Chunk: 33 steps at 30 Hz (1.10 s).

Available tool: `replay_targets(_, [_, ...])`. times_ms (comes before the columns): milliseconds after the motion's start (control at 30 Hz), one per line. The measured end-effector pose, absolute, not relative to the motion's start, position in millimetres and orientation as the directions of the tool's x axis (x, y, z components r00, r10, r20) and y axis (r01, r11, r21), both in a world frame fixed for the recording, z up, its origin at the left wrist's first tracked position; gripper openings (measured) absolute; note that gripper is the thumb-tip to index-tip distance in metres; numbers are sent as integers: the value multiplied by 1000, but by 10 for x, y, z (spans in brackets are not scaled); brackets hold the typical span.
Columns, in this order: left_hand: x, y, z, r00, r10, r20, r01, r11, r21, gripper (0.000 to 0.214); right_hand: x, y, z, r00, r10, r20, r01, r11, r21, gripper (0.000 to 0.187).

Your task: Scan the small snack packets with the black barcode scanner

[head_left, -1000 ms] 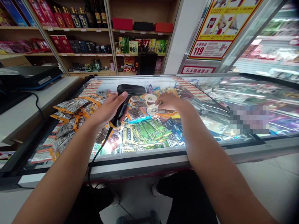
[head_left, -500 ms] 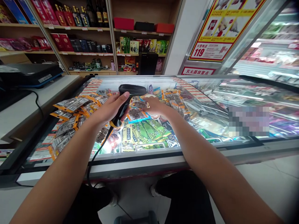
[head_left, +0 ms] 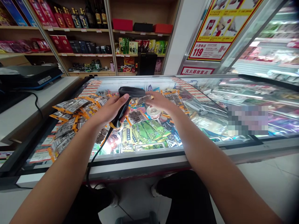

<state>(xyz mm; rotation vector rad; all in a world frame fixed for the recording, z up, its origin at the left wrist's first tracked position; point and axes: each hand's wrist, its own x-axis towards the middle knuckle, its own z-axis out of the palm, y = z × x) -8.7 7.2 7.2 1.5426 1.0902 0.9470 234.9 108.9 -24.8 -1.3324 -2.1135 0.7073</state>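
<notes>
My left hand (head_left: 113,107) is wrapped around the handle of a black barcode scanner (head_left: 131,91), whose cable hangs down over the freezer's front edge. Just below the scanner's head, my right hand (head_left: 157,100) pinches a small snack packet (head_left: 143,99), tilted and partly hidden. Another orange-edged packet (head_left: 136,116) lies beneath them on the glass. To the left spreads a pile of similar snack packets (head_left: 72,105); more packets (head_left: 174,99) lie beyond my right wrist. A round tub (head_left: 153,112) and green ice-cream wrappers (head_left: 151,130) show through the glass.
The chest freezer (head_left: 140,160) stretches across in front of me, its sliding glass top running right. A counter with a black scale (head_left: 35,76) stands at the left. Shelves with bottles and boxes (head_left: 122,24) line the back wall, beside a fire-safety poster (head_left: 217,34).
My right hand has risen slightly with the packet, which is now tilted closer under the scanner's head. More of the tub and of the packet below shows. My left hand stays nearly still.
</notes>
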Motion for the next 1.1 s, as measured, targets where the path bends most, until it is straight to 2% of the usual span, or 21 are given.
replay_targets(100, [-89,75,69,297,953,53,181,-111,977,54,2300,1122,-284,-226,920,321,611,390,-689,40])
replay_targets(200, [-88,77,71,304,950,64,167,-120,979,56,2302,1126,-282,-121,875,470,621,435,-652,58])
replay_targets(267, [-87,75,76,306,949,74,166,-129,978,57,2319,1112,-245,-72,887,455,625,396,-673,68])
replay_targets(300, [-87,74,79,307,949,76,170,-133,976,57,2329,1104,-221,-56,894,444,631,377,-678,64])
replay_targets(433, [-90,81,67,308,948,81,179,-142,974,57,2359,1073,-135,-66,898,436,654,369,-661,26])
replay_targets(533, [-91,99,33,311,946,85,184,-147,972,56,2360,1038,-99,-47,923,382,670,313,-673,11])
replay_targets(700, [-83,106,2,335,937,103,196,-176,965,59,2335,967,-59,-22,955,295,687,229,-690,13])
replay_targets(867, [-89,95,-3,333,937,104,194,-176,965,59,2329,977,-75,-26,954,300,700,232,-675,18])
replay_targets(1100, [-96,100,13,324,940,103,199,-174,964,62,2327,981,-56,-35,955,295,700,235,-675,14])
